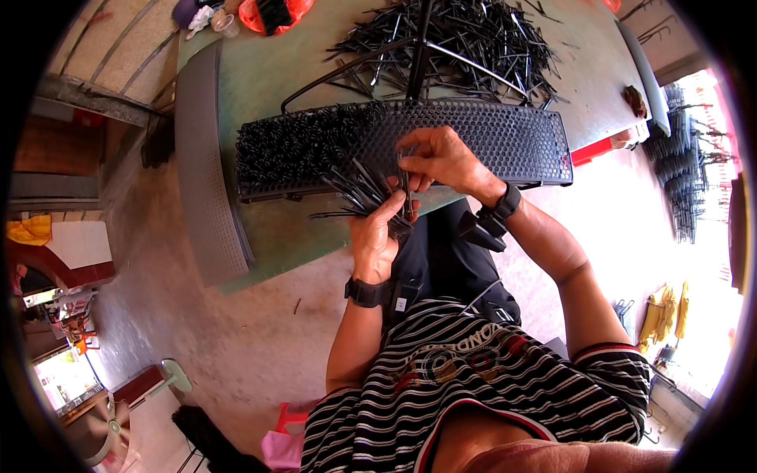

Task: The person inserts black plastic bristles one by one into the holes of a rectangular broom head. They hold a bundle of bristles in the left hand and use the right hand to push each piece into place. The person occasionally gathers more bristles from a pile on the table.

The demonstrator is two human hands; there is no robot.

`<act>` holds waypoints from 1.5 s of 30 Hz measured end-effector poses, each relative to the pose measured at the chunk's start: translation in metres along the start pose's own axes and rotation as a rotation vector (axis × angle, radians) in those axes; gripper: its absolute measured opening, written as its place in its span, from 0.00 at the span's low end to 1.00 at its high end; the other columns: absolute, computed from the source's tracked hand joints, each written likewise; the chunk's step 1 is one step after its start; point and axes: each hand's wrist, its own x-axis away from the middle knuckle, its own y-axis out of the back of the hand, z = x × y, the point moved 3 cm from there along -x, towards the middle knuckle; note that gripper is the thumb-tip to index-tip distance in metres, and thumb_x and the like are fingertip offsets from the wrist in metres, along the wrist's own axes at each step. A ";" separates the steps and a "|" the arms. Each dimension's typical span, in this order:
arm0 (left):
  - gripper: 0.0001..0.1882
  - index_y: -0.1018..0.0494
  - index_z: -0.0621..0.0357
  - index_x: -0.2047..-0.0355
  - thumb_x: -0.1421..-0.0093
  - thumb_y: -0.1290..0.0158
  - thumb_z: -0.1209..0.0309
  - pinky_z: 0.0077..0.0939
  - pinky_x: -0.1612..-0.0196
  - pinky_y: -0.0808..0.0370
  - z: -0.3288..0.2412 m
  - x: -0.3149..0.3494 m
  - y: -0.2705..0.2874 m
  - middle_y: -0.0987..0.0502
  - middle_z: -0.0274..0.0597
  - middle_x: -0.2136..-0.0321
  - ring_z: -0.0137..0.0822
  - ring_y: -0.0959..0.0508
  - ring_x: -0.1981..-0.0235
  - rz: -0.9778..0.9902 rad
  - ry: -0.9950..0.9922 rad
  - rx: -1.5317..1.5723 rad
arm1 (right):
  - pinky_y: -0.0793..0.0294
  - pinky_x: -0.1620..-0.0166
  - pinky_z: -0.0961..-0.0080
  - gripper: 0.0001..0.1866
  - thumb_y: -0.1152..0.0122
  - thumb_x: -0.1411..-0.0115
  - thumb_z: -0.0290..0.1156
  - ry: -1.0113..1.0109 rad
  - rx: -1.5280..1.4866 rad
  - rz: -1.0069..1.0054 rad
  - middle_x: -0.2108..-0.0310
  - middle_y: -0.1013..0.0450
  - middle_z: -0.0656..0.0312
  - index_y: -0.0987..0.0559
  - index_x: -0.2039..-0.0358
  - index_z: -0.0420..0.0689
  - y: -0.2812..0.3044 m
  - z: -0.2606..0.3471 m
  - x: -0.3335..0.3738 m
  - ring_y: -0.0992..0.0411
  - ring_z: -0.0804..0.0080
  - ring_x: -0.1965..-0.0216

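My left hand [374, 244] is closed around a bundle of thin black strips [359, 188], whose ends fan out to the left. Close beside it, my right hand [445, 162] pinches a single thin black strip [404, 177] between thumb and fingers, just above the left thumb. Both hands are at the near edge of a long black perforated panel [505, 142] on the table. Densely packed curled black pieces [296, 150] cover the left part of the panel; bare holes show on the right part. The lower end of the bundle is partly hidden by my left hand.
Behind the panel a black rod frame [418, 63] rises, with a heap of loose black strips [489, 47] beyond. Grey perforated panels [209, 165] lie at the green table's [296, 256] left edge. An orange-red bag [303, 9] sits at the far left.
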 end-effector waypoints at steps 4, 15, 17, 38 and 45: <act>0.12 0.27 0.63 0.65 0.50 0.42 0.82 0.27 0.78 0.26 0.002 0.001 -0.001 0.23 0.43 0.72 0.37 0.22 0.79 -0.020 -0.046 -0.051 | 0.27 0.79 0.83 0.14 0.42 0.45 0.23 -0.020 0.035 -0.067 0.81 0.26 0.59 0.28 0.58 0.31 0.000 -0.001 0.003 0.26 0.77 0.80; 0.12 0.27 0.66 0.67 0.53 0.41 0.84 0.26 0.80 0.26 0.000 0.002 0.006 0.23 0.44 0.75 0.37 0.22 0.81 -0.093 -0.080 -0.103 | 0.27 0.75 0.78 0.14 0.44 0.44 0.21 0.599 0.382 -0.619 0.77 0.25 0.53 0.35 0.59 0.37 0.032 0.031 -0.027 0.23 0.67 0.75; 0.11 0.28 0.66 0.67 0.52 0.42 0.85 0.25 0.80 0.26 0.000 0.002 0.005 0.23 0.44 0.76 0.37 0.22 0.81 -0.098 -0.076 -0.080 | 0.27 0.74 0.76 0.13 0.44 0.44 0.20 0.614 0.411 -0.611 0.77 0.25 0.52 0.35 0.59 0.38 0.032 0.028 -0.032 0.23 0.64 0.74; 0.14 0.28 0.65 0.63 0.52 0.41 0.82 0.26 0.78 0.26 0.000 0.002 0.004 0.22 0.46 0.72 0.37 0.22 0.78 -0.046 -0.099 -0.092 | 0.29 0.81 0.82 0.09 0.39 0.45 0.30 0.072 0.372 -0.008 0.85 0.27 0.59 0.21 0.73 0.36 0.004 0.019 -0.013 0.27 0.78 0.83; 0.13 0.27 0.65 0.64 0.52 0.41 0.82 0.26 0.77 0.26 0.000 0.002 0.003 0.22 0.44 0.72 0.37 0.22 0.78 -0.035 -0.068 -0.160 | 0.26 0.75 0.81 0.09 0.44 0.44 0.24 0.399 0.160 -0.552 0.77 0.25 0.54 0.27 0.64 0.33 0.035 0.032 -0.014 0.23 0.72 0.77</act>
